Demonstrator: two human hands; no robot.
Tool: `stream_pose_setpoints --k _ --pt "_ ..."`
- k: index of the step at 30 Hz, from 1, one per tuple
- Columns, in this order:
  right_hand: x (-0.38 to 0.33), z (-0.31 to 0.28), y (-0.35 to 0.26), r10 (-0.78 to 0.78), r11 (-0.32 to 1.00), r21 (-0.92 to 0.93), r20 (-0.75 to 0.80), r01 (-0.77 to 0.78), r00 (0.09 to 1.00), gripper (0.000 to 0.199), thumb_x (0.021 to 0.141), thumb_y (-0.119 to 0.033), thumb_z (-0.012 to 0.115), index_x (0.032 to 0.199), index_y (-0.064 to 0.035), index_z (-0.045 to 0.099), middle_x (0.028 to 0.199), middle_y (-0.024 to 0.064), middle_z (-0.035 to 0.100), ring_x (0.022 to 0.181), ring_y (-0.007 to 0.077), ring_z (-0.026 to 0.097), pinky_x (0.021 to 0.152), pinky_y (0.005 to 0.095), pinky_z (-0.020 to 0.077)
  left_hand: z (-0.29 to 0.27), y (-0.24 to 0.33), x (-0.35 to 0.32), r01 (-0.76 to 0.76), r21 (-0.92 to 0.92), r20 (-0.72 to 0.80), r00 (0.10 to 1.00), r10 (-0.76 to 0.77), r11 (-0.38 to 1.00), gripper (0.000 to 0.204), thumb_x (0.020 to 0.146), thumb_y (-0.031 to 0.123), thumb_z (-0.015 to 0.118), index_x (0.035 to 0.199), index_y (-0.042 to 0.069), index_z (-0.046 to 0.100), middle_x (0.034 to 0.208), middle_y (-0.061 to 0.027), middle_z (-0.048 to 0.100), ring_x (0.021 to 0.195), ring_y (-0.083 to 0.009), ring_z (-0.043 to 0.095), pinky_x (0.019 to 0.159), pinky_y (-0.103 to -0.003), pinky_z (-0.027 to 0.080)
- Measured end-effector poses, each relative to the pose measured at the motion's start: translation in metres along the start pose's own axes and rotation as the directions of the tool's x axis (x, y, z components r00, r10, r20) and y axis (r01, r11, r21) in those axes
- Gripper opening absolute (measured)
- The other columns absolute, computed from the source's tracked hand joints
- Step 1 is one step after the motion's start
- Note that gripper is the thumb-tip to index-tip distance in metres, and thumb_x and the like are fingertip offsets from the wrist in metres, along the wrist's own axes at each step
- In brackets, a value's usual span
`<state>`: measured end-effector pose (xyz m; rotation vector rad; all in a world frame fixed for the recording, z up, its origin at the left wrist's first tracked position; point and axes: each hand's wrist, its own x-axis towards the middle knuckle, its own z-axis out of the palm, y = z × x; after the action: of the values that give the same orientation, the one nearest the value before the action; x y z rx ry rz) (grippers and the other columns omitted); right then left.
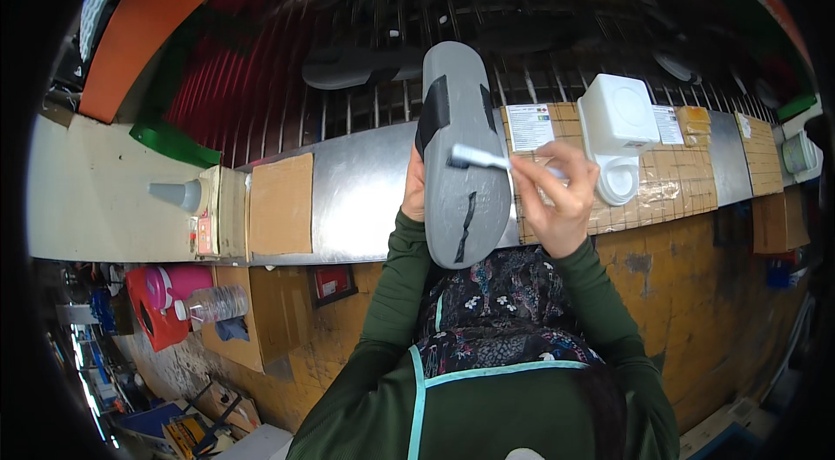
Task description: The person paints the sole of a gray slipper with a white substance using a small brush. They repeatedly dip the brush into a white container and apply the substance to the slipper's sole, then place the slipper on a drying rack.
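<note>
A grey sandal sole (444,199) stands raised in front of me, its long side running away from my body. Black strap pieces (437,103) lie against both its side edges, and a crooked black strip (467,225) marks the near end. My left hand (415,189) grips the sole from its left edge; most of the fingers are hidden behind it. Pinched in the fingers of my right hand (561,199) is a small brush (480,157) with a pale handle. Its dark head touches or hovers just over the middle of the sole; I cannot tell which.
Beyond the metal worktop (352,199) runs a rack of metal rods (261,125) carrying dark soles (357,67). To the right, a white container (619,112) stands over a small cup on cardboard (670,177). At left are a grey cone (178,194) and a cardboard piece (283,203).
</note>
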<state>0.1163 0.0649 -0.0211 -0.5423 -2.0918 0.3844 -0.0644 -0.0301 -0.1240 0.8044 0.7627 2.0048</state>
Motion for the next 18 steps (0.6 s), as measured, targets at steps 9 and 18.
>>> stream_pose_setpoints --k 9,18 --pt "-0.013 -0.018 -0.012 -0.125 0.99 0.067 0.054 0.121 0.991 0.025 0.071 -0.017 0.079 0.097 -0.0166 0.075 0.095 0.0036 0.06 0.068 0.0127 0.053 0.071 0.0337 0.0273 0.004 0.011 -0.011 0.308 -0.206 -0.143 0.93 -0.34 0.929 0.063 0.099 0.042 0.046 0.147 0.006 0.029 0.128 -0.0175 0.056 0.11 -0.0278 0.062 0.089 -0.041 0.056" --pt "0.023 0.001 0.012 -0.307 0.944 -0.169 -0.139 0.283 0.942 0.027 0.072 -0.012 0.076 0.099 -0.0162 0.076 0.096 0.0028 0.063 0.072 0.012 0.053 0.073 0.0329 0.0271 0.034 0.03 -0.038 0.245 0.002 -0.113 0.963 -0.243 0.97 0.069 0.091 0.033 0.061 0.146 0.005 0.03 0.127 -0.0162 0.057 0.111 -0.0248 0.061 0.091 -0.039 0.054"
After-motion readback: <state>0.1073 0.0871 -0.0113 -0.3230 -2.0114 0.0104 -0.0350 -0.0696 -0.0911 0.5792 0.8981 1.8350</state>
